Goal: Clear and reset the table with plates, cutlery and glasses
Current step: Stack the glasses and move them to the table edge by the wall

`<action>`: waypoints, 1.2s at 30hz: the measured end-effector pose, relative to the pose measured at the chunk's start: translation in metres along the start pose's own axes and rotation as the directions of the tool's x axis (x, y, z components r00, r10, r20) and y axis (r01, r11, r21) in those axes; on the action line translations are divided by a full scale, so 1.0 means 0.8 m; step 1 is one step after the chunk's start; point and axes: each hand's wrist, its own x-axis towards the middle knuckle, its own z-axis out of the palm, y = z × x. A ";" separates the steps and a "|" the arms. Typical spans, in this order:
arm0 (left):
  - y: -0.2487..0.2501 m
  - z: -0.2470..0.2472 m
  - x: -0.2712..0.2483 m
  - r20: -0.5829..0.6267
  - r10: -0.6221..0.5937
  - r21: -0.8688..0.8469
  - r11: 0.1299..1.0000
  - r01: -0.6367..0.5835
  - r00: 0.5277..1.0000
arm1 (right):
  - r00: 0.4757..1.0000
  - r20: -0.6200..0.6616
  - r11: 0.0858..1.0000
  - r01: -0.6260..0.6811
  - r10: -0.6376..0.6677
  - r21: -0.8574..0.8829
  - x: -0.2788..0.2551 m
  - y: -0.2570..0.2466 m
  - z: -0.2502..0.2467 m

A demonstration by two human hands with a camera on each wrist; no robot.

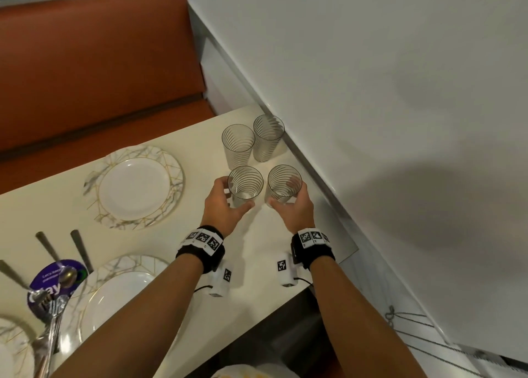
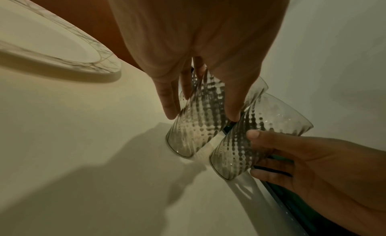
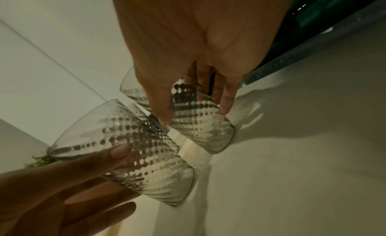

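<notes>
Left hand (image 1: pixel 221 206) wrapped round left near glass (image 1: pixel 245 185), right hand (image 1: pixel 294 209) round right near glass (image 1: pixel 284 184), both upright at table (image 1: pixel 257 263) corner by wall. Just behind: two more glasses (image 1: pixel 253 141), untouched, side by side.

The cream table (image 1: pixel 257 277) carries four glasses (image 1: pixel 238 143), marbled plates (image 1: pixel 134 187), cutlery (image 1: pixel 81 249) and a purple coaster (image 1: pixel 54 280).

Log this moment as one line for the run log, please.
left hand grips near-left glass | right hand grips near-right glass | two glasses behind untouched | plates set
</notes>
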 end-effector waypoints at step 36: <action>-0.021 -0.021 0.007 0.043 -0.117 0.215 0.971 0.105 0.992 | 0.992 0.059 0.973 -0.093 0.108 -0.211 0.042 0.002 0.025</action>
